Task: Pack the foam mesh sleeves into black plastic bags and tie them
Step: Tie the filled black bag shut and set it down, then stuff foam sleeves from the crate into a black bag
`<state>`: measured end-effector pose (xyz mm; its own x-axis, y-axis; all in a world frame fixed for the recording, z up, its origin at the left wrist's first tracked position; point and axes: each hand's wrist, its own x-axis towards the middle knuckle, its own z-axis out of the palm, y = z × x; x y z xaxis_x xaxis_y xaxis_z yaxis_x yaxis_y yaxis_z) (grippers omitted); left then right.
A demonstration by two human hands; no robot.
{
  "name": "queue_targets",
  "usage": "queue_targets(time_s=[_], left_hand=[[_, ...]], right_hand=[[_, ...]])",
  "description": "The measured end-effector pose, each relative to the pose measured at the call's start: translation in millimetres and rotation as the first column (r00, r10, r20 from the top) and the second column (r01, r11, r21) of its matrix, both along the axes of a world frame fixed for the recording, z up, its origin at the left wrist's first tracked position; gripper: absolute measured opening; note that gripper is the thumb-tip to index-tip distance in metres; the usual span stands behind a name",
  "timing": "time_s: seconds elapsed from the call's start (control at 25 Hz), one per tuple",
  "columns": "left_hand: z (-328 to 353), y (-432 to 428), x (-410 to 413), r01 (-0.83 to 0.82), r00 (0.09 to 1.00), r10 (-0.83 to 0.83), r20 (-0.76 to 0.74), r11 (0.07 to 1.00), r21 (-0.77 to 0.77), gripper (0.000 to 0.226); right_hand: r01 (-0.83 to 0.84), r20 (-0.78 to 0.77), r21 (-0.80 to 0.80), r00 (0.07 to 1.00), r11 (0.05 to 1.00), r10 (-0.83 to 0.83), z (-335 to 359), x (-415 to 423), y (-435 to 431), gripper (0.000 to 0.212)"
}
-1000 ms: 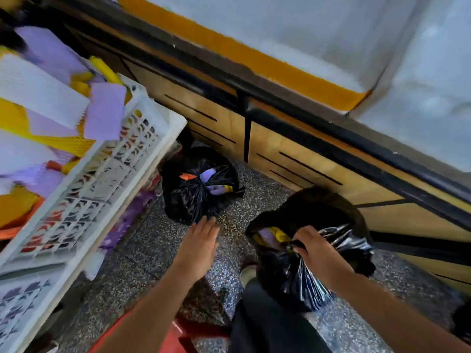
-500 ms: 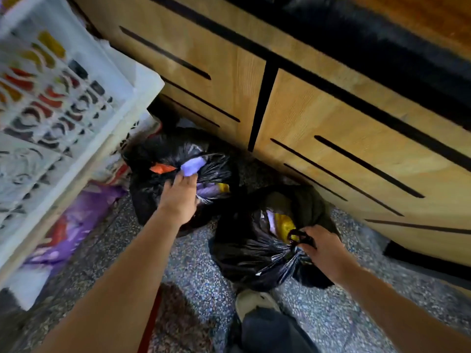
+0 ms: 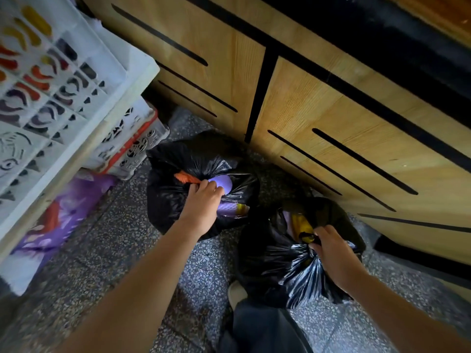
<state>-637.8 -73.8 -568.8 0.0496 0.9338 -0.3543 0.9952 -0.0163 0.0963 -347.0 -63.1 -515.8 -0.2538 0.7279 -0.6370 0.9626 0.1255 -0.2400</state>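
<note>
Two black plastic bags stand on the speckled floor by a wooden cabinet. The left bag point(image 3: 170, 189) is gathered at its top, with orange and purple foam mesh sleeves point(image 3: 224, 182) poking out. My left hand point(image 3: 204, 202) grips that gathered top, fingers curled over it. The right bag point(image 3: 275, 256) shows yellow and purple sleeves point(image 3: 300, 222) in its mouth. My right hand point(image 3: 331, 253) holds the bunched neck of the right bag, fingers curled round it.
White perforated crates point(image 3: 63, 93) with coloured sleeves inside stand at the left, a smaller crate point(image 3: 132, 146) beneath. A purple bag point(image 3: 66, 210) lies under them. The wooden cabinet point(image 3: 305, 103) runs along the back. My shoe point(image 3: 235, 293) and dark trouser leg are at bottom centre.
My left hand reached forward from the floor to the left bag and closed on its top. My right hand kept its hold on the right bag's neck. The view tilted down.
</note>
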Motion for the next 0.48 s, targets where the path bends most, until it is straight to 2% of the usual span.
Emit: queue_targets(time_s=[0.12, 0.28, 0.4, 0.48], left_hand=[[12.8, -4.0, 1.1, -0.086, 0.995, 0.089, 0.047, 0.995, -0.048, 0.038], [71.8, -17.5, -10.5, -0.069, 0.998, 0.070, 0.001, 0.997, -0.038, 0.036], [136.4, -38.6, -34.9, -0.083, 0.995, 0.085, -0.050, 0.996, 0.030, 0.035], [184.7, -61.3, -60.9, -0.102, 0.989, 0.113, -0.094, 0.989, 0.108, 0.031]], right_hand=[[-0.108, 0.079, -0.027, 0.991, 0.994, 0.110, 7.2, -6.0, 1.9, 0.039], [-0.326, 0.144, 0.054, 0.938, 0.944, 0.316, 48.6, -31.4, 4.7, 0.042], [-0.482, 0.102, 0.184, 0.876, 0.856, 0.471, 93.1, -60.6, 18.1, 0.028], [-0.465, 0.013, 0.314, 0.874, 0.828, 0.486, 126.6, -88.9, 28.4, 0.025]])
